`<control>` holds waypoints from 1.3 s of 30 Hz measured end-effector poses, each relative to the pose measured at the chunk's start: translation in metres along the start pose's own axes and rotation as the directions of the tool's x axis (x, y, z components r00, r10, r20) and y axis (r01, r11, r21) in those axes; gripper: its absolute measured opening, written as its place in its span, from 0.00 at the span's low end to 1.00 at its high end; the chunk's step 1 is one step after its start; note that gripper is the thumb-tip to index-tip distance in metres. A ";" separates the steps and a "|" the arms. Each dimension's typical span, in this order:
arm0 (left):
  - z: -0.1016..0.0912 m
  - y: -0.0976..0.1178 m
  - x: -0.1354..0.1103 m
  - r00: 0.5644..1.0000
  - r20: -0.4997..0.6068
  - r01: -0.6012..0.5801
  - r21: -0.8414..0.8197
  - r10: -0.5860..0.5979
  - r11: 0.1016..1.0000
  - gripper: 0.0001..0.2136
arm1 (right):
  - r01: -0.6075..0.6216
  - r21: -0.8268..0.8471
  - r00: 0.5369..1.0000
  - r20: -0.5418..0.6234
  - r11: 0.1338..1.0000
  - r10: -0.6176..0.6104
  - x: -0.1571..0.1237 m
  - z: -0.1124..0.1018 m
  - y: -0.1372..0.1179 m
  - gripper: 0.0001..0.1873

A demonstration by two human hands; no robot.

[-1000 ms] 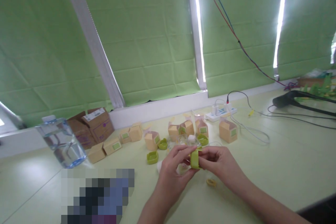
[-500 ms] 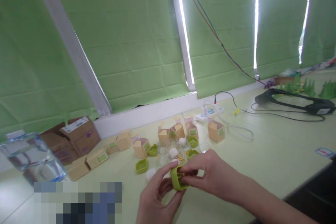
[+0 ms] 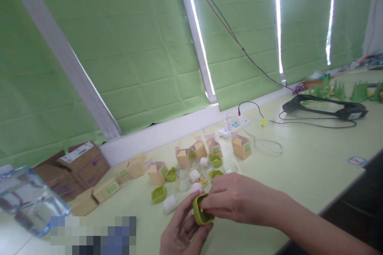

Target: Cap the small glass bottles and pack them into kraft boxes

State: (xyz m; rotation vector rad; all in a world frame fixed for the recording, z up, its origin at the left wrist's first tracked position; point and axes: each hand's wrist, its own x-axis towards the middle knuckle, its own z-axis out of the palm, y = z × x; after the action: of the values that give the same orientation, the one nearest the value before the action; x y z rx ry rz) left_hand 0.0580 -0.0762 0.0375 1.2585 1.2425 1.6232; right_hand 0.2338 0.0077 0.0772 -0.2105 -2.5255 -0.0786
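Observation:
My left hand [image 3: 182, 229] grips a small olive-green plastic holder [image 3: 196, 212] by its sides, with its hollow facing right. The fingers of my right hand [image 3: 236, 199] are bunched together inside that hollow; whatever they pinch is hidden. Just beyond my hands lie white rounded pieces [image 3: 170, 204], clear plastic covers [image 3: 183, 181] and a small yellow piece [image 3: 203, 183]. More green holders of the same kind rest there, one green holder [image 3: 158, 194] to the left and another holder [image 3: 216, 161] farther back.
Small tan cartons [image 3: 157, 172] with green labels stand in a row behind. At left are a large clear water bottle [image 3: 38, 199] and an open cardboard box [image 3: 85, 165]. A power strip [image 3: 233, 128], cables and a black frame-shaped object [image 3: 326, 105] lie toward the right.
The right fingers have moved deeper into the green holder, and its opening now shows more. The view has shifted slightly, so the surroundings sit farther left.

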 end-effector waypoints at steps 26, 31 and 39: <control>-0.009 -0.012 0.005 0.999 0.036 0.028 0.053 -0.030 0.998 0.25 | -0.014 0.253 0.979 -0.192 0.967 0.064 -0.001 0.040 0.004 0.16; -0.007 -0.004 0.007 0.997 0.026 0.074 -0.042 -0.073 0.996 0.29 | -0.052 0.271 0.973 -0.202 0.961 0.109 -0.002 0.039 0.008 0.11; -0.007 -0.001 0.003 0.997 0.020 0.075 -0.067 -0.074 0.995 0.29 | -0.093 0.429 0.881 -0.384 0.898 0.275 -0.005 0.048 0.012 0.07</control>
State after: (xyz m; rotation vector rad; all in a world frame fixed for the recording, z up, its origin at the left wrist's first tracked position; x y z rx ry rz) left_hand 0.0505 -0.0751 0.0372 1.1688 1.1998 1.5841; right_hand 0.2132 0.0236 0.0348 -0.2407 -2.0020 0.4248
